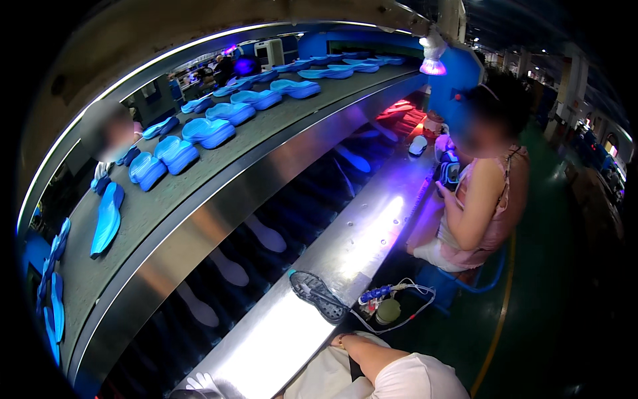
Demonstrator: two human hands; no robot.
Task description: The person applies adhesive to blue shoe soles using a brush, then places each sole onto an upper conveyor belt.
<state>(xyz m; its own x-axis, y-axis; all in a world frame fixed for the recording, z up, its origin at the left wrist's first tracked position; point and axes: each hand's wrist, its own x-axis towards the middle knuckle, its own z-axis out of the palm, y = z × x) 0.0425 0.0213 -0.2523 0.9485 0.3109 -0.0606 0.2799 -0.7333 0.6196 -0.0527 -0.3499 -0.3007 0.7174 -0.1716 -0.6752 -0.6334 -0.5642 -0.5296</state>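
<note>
At the lower left edge a white-gloved hand, my left hand (202,383), shows its fingers stretched and apart over a dark thing that the frame cuts off. My right hand (340,340) rests low by the bench's near edge, over my light-clothed lap; its fingers are mostly hidden, and nothing held shows. Just beyond it lies a dark openwork shoe sole (319,296), aslant across the metal bench (359,246), its near end over the edge. Neither hand is seen touching this sole.
A conveyor belt (159,213) with several blue soles (208,133) runs along the left. Pale sole shapes (229,268) lie in the dark channel below. Past a green-lidded container (388,311) and cable (432,299), a co-worker (485,193) sits at right, holding a dark shoe (450,173).
</note>
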